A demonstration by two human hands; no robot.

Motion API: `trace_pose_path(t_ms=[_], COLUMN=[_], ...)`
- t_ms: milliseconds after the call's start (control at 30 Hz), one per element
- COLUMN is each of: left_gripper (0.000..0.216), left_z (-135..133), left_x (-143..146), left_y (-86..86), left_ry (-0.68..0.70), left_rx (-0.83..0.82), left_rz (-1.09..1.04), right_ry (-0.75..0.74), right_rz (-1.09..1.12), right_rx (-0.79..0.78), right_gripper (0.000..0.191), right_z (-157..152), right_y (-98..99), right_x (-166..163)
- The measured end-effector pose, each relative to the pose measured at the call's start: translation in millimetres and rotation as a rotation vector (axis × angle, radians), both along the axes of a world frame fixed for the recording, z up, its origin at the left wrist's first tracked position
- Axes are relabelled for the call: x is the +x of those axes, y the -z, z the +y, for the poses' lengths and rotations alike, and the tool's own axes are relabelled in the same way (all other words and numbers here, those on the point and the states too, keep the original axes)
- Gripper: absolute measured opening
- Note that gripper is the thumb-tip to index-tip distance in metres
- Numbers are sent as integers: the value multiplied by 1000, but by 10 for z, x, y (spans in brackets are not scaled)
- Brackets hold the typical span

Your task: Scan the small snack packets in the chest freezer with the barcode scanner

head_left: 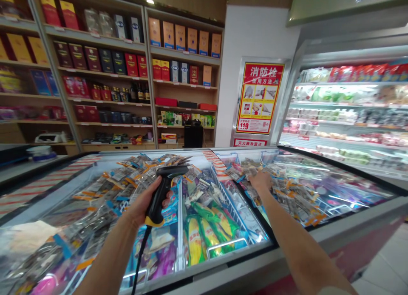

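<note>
A: What's in the left hand (145, 205)?

B: A black scanner (162, 188) with yellow at the foot of its handle. The fingers are wrapped closed around the grip, and a cord (140, 254) hangs down from it.

A: And the right hand (262, 182)?

B: It's reaching down into the small packets (251, 165) on the right side of the freezer (236, 267). The fingers point away and are partly hidden, so I can't tell how far open they are or whether they grip one.

A: Where are the rest of those packets?

B: In two loose heaps. The left heap (127, 182) spreads behind and beside the scanner, which covers part of it. The right heap (298, 199) lies to the right of the right forearm.

A: What's between the hands?

B: Yellow-and-green bags (208, 235) in a white wire basket (228, 193), with striped tape (216, 164) beyond. A dark lid edge (256, 212) runs along the basket's right, near the forearm.

A: Anything further off?

B: Shelves of boxes (191, 38) at the back, a red-and-yellow sign (259, 95) on the wall, and a lit fridge (347, 101) full of goods at the right.
</note>
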State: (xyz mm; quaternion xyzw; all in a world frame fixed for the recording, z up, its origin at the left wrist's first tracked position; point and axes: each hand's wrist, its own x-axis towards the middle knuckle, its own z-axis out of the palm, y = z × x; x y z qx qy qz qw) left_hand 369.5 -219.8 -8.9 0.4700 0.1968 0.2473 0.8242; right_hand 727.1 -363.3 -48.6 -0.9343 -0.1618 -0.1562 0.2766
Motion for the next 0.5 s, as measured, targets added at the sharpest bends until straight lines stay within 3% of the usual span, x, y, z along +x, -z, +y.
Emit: trace_pose_path(t_ms=[67, 133, 233, 333, 433, 500], left_gripper=[29, 28, 29, 29, 29, 30], left_z=[7, 10, 13, 31, 66, 86], left_x=[-59, -118, -175, -190, -195, -203], left_y=[1, 4, 8, 24, 58, 78], left_ry=[-34, -56, -63, -87, -86, -66], left_rx=[3, 2, -14, -12, -7, -14], left_rz=[35, 58, 58, 63, 53, 38], right_ry=[-44, -202, -468, -535, -684, -859], right_rz=[-147, -206, -33, 64, -133, -253], right_rx=[33, 53, -44, -194, -260, -340], right_gripper=[47, 41, 41, 50, 36, 48], right_z=[113, 331, 792, 1238, 1532, 1635], right_y=[-54, -94, -99, -58, -46, -65], right_x=[-151, -383, -823, -1218, -1404, -1406])
